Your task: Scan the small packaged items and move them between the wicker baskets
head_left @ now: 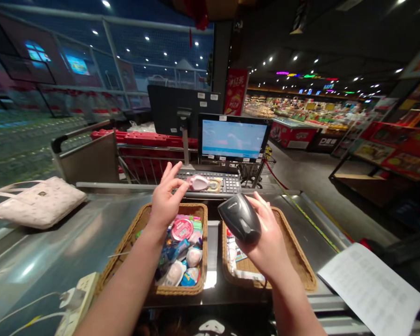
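Note:
My left hand [168, 193] reaches over the left wicker basket [205, 252], its thumb and index finger pinched on one end of a small pink-and-white item [199, 183] with a cream-yellow far end. I cannot make out its exact kind. It hangs in front of the black keyboard [229, 182]. A black barcode scanner [241, 219] sits in my right hand [271, 233], tilted toward the left, above the right wicker basket [301, 261]. Several small packaged sweets fill the left basket, among them a round pink pack [182, 229]. A few packets lie in the right basket, partly covered by my right hand.
A lit monitor [234, 137] stands behind the keyboard. On the metal counter [122, 205] rest a pale handbag [42, 200] at left and a power strip [82, 298] with white cables in front. A printed paper sheet [371, 289] lies at right. Shopping carts [143, 163] stand beyond.

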`<action>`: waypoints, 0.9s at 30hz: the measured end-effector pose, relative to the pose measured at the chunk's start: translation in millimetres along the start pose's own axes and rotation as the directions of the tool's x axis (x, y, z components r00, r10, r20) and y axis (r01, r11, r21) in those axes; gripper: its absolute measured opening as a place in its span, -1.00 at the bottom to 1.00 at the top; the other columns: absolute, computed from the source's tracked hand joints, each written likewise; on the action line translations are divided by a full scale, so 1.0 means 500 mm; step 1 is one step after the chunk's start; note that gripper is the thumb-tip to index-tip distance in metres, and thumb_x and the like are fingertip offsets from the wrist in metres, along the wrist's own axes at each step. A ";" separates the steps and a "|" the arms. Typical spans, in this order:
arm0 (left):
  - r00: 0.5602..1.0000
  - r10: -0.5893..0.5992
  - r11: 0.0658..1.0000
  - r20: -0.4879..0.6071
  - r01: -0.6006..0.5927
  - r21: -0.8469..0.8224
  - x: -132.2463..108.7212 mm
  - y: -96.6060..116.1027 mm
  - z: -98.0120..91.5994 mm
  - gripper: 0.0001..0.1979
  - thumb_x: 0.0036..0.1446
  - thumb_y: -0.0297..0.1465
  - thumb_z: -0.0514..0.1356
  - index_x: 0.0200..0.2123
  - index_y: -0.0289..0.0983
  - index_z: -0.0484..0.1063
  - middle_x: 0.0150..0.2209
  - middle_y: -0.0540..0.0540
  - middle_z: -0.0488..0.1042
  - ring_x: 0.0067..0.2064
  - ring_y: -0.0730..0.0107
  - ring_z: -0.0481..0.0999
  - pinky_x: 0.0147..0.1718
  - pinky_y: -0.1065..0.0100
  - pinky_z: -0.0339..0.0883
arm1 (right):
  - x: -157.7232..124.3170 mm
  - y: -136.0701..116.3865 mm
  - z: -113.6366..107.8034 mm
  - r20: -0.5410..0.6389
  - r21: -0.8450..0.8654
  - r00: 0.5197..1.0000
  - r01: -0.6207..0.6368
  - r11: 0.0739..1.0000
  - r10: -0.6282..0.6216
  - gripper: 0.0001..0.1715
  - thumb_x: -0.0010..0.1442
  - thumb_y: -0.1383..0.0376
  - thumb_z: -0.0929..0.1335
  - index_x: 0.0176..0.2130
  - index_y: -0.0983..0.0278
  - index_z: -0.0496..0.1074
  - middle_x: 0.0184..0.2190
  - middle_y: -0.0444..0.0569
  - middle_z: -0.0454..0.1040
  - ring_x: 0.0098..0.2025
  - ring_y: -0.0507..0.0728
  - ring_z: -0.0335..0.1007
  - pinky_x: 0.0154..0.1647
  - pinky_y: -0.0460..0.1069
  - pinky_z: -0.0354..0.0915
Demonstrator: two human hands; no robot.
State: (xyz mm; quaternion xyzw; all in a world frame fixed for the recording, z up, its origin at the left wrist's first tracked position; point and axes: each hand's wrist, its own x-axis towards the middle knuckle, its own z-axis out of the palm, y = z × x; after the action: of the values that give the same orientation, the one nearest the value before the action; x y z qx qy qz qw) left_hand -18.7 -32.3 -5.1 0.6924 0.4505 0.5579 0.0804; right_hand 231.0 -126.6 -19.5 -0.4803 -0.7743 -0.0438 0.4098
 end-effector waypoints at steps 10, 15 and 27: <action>1.000 -0.010 0.999 0.012 0.010 -0.043 0.008 -0.019 -0.006 -0.79 0.21 -0.28 0.15 -0.43 -0.24 0.46 0.31 -0.13 0.24 0.41 0.09 0.01 0.34 -0.04 -0.04 | -0.007 -0.023 0.004 -0.005 -0.010 1.000 -0.006 1.000 0.006 -0.41 0.02 0.33 0.38 0.07 0.21 0.35 0.16 0.19 0.33 0.37 0.50 0.00 0.27 0.54 -0.01; 1.000 0.003 0.999 0.022 -0.002 -0.048 0.006 -0.020 -0.006 -0.78 0.21 -0.28 0.15 -0.42 -0.24 0.47 0.31 -0.14 0.24 0.41 0.09 0.01 0.34 -0.04 -0.05 | -0.014 -0.029 0.003 0.007 -0.004 1.000 -0.011 1.000 0.011 -0.41 0.01 0.35 0.38 0.07 0.24 0.35 0.17 0.19 0.33 0.38 0.50 -0.02 0.28 0.53 0.00; 1.000 0.010 0.999 0.025 -0.008 -0.052 -0.008 -0.020 -0.010 -0.78 0.20 -0.28 0.15 -0.44 -0.25 0.46 0.31 -0.19 0.25 0.41 0.09 0.01 0.34 -0.04 -0.05 | -0.025 -0.040 0.002 0.039 -0.013 0.999 0.000 1.000 0.000 -0.45 0.05 0.37 0.36 0.07 0.23 0.36 0.14 0.14 0.36 0.38 0.44 0.00 0.31 0.45 0.02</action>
State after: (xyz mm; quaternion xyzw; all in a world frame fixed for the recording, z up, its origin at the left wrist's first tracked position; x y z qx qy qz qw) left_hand -28.2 -31.4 -12.0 0.6989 0.4317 0.5611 0.1015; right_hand 217.4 -145.8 -22.1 -0.4836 -0.7819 -0.0395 0.3915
